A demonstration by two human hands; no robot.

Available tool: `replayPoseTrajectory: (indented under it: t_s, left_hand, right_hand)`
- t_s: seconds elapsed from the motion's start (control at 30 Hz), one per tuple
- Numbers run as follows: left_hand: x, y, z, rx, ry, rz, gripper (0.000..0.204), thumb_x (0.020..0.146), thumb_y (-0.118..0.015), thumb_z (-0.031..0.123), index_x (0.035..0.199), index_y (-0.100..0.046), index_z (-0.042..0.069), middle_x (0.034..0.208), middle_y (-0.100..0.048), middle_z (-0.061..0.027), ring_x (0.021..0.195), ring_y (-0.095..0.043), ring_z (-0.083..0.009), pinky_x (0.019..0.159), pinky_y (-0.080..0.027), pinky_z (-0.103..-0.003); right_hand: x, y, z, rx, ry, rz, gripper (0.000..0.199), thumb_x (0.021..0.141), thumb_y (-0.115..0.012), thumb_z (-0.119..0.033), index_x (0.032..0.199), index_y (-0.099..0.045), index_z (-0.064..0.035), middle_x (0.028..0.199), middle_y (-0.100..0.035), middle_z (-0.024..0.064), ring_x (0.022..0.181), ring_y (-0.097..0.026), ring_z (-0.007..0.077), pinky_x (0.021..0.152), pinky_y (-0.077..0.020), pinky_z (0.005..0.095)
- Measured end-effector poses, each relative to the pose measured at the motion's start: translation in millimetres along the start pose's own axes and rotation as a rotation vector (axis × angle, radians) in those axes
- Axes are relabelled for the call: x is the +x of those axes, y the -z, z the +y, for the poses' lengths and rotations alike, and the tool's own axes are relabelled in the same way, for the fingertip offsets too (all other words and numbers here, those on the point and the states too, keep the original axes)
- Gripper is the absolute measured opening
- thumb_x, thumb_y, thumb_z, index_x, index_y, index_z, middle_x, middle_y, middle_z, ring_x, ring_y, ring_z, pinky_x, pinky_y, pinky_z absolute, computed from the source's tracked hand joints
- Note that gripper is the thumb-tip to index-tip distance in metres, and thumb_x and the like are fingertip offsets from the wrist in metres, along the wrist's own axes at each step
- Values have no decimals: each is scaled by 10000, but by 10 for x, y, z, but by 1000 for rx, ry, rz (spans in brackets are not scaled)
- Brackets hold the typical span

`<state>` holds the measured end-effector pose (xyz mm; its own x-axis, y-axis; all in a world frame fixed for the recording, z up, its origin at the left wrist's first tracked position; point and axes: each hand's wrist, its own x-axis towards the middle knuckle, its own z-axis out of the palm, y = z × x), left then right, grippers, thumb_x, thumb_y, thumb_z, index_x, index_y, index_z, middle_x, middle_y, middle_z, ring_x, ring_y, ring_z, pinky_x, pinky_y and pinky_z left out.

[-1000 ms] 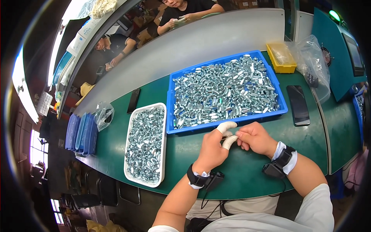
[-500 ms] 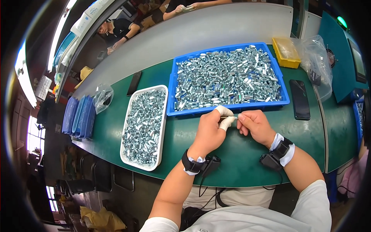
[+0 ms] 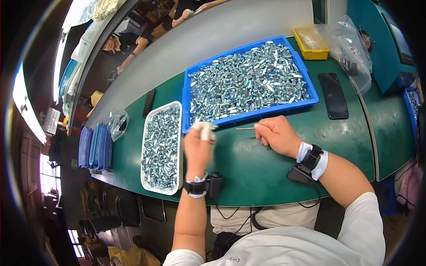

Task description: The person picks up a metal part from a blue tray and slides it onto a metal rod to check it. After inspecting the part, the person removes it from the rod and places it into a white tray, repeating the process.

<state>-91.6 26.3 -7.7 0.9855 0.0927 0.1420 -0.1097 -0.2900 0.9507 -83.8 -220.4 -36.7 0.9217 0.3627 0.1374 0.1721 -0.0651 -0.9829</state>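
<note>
A thin metal rod (image 3: 245, 128) points left from my right hand (image 3: 278, 136), whose thumb and fingers are pinched around its end above the green table. My left hand (image 3: 198, 148), with pale finger covers on some fingers, is at the near left corner of a blue tray (image 3: 248, 116), beside a white tray (image 3: 179, 146). Motion smears its fingertips, and I cannot tell if they hold anything. Small silvery metal sleeves (image 3: 248, 82) fill the blue tray. More of these short metal pieces (image 3: 162, 148) lie heaped in the white tray.
A black phone (image 3: 333, 95) lies at the right, near a yellow bin (image 3: 314, 54) and a clear plastic bag (image 3: 350, 48). Blue plastic bins (image 3: 95, 146) stand at the left edge, next to another bag (image 3: 117, 122). A grey partition (image 3: 230, 33) runs behind, with people beyond it.
My left hand has come away from the rod and moved left toward the white tray. My right hand keeps its pinch, and the rod now shows bare. The whole view has shifted slightly.
</note>
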Motion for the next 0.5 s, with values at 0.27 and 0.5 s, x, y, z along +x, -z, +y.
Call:
replayPoseTrajectory:
  t_s: [0.27,0.5]
  left_hand:
    - [236,676,47,282,-147,513,212,919,-613,104,1094,-625,-15,866,-642,-40,735,-567,-93,662,-477,-247]
    - [576,-305,276,547,-337,-77,235,832,-671,57,1066,-673,41,920,-666,-146,779,-644,-243,698,-506,-336]
  right_hand:
    - [10,9,38,51,-39,-26,376,970,-511,-235,674,-598,-20,509,-534,18,463,-492,83,464,-385,269]
    - [36,53,63,195,-58,-2,373,976,-508,-253,688,-592,-32,542,-546,4,502,-507,68,489,-394,245]
